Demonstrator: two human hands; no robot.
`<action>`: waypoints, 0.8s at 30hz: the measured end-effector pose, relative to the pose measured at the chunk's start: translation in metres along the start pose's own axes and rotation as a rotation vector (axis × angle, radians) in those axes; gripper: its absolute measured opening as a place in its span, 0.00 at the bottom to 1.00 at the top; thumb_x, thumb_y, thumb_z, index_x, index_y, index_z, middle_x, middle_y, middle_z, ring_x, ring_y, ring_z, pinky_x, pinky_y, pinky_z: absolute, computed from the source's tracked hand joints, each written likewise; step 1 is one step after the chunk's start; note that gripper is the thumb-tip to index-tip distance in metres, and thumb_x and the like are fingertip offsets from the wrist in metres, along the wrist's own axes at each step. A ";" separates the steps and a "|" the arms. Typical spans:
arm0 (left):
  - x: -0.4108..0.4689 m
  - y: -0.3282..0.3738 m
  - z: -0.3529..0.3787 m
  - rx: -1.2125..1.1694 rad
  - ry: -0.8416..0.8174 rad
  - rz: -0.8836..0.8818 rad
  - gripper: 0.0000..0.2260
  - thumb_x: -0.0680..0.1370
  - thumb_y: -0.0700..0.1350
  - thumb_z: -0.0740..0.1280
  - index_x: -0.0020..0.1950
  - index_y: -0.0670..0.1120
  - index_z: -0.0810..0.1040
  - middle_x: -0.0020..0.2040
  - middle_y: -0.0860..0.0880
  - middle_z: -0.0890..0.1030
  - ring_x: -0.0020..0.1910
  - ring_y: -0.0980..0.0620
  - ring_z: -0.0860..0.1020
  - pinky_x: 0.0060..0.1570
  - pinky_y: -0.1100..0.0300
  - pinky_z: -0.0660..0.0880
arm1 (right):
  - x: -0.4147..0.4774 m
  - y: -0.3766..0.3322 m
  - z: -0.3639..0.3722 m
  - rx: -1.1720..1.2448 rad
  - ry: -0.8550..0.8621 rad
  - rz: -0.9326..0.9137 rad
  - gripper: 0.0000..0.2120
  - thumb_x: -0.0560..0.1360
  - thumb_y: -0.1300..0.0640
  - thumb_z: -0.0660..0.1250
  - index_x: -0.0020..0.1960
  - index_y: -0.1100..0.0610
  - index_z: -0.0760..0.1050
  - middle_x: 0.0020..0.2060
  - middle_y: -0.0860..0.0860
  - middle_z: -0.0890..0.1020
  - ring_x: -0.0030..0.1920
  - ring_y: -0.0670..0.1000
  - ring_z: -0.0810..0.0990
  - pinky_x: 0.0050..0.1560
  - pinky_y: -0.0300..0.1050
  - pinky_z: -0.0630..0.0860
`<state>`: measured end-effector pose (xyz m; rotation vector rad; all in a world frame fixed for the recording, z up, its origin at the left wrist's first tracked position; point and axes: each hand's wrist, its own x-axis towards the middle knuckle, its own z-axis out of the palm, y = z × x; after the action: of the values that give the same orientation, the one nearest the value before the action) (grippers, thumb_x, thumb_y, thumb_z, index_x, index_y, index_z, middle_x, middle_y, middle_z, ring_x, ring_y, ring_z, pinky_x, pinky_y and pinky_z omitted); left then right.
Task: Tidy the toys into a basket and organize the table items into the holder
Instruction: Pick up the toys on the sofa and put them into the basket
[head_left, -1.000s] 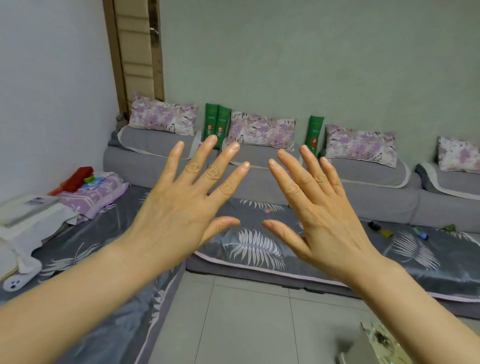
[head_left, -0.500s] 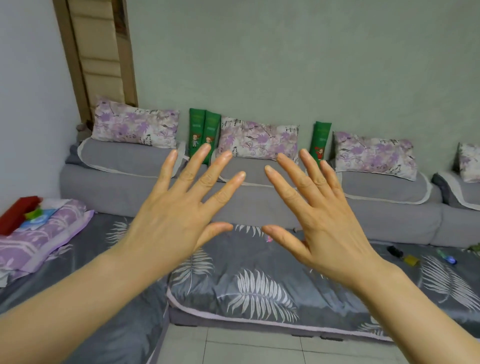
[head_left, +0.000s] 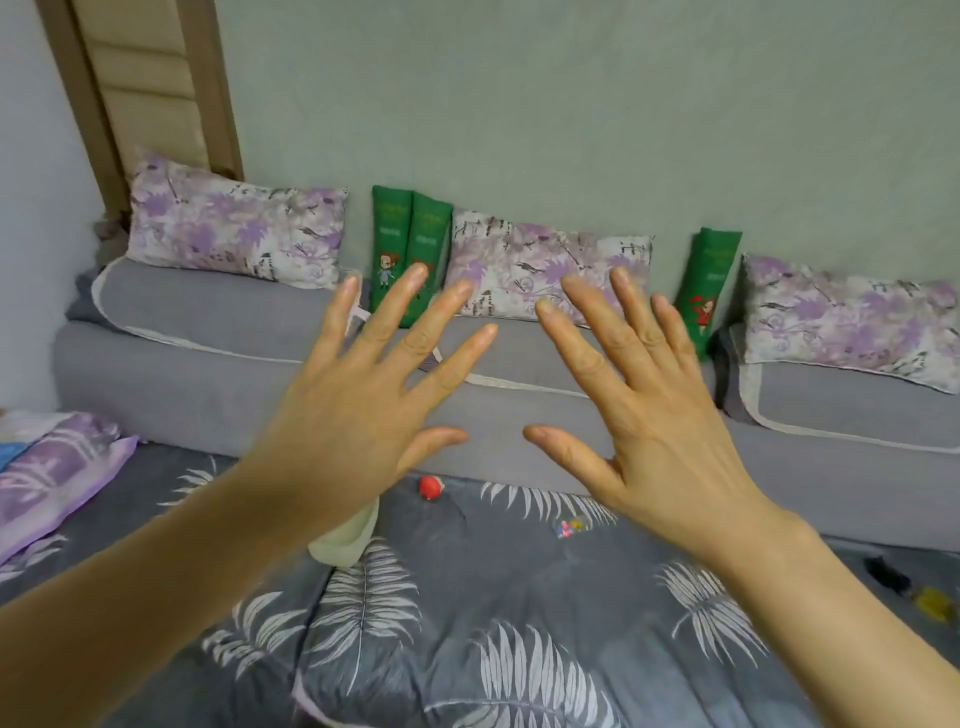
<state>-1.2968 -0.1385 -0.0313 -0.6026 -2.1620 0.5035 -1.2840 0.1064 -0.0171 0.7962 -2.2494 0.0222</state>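
The small red toy lies on the leaf-print quilt, with a clear packet of coloured bits near its right and a black toy and a yellow toy well to its right. Over the red toy hover the left hand and the right hand, each grip wide, fingers spread, holding nothing. No basket is in view, so it seems best to lower the left hand onto the red toy, pinch it lightly, then gather its neighbours rightward.

A grey leaf-print mattress cover carries the things. From its middle, a small red toy lies at 12 o'clock and a clear packet of coloured beads at 1. A cream cloth is at 10, a black toy just beside a yellow toy at 3, and a folded purple blanket at 9.
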 end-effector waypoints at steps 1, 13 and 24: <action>0.009 -0.004 0.019 0.007 -0.014 -0.015 0.33 0.76 0.63 0.53 0.77 0.48 0.53 0.77 0.41 0.54 0.75 0.37 0.54 0.69 0.33 0.54 | 0.013 0.013 0.017 0.018 -0.002 -0.010 0.34 0.78 0.39 0.59 0.77 0.53 0.55 0.77 0.53 0.54 0.78 0.58 0.47 0.74 0.64 0.51; 0.031 -0.071 0.215 -0.101 -0.275 -0.270 0.33 0.76 0.62 0.51 0.77 0.50 0.52 0.78 0.42 0.52 0.76 0.38 0.50 0.71 0.34 0.51 | 0.141 0.059 0.238 0.249 -0.109 -0.125 0.34 0.77 0.40 0.61 0.77 0.54 0.56 0.77 0.55 0.56 0.77 0.59 0.47 0.74 0.65 0.51; -0.051 -0.125 0.452 -0.396 -0.572 -0.491 0.32 0.78 0.64 0.48 0.77 0.48 0.53 0.77 0.41 0.55 0.75 0.36 0.53 0.69 0.34 0.57 | 0.216 0.004 0.488 0.357 -0.357 -0.071 0.33 0.78 0.37 0.54 0.78 0.52 0.54 0.77 0.54 0.56 0.77 0.59 0.49 0.73 0.65 0.54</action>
<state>-1.6596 -0.3348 -0.2601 -0.1055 -2.8676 -0.0394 -1.7141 -0.1254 -0.2306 1.1433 -2.5906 0.2751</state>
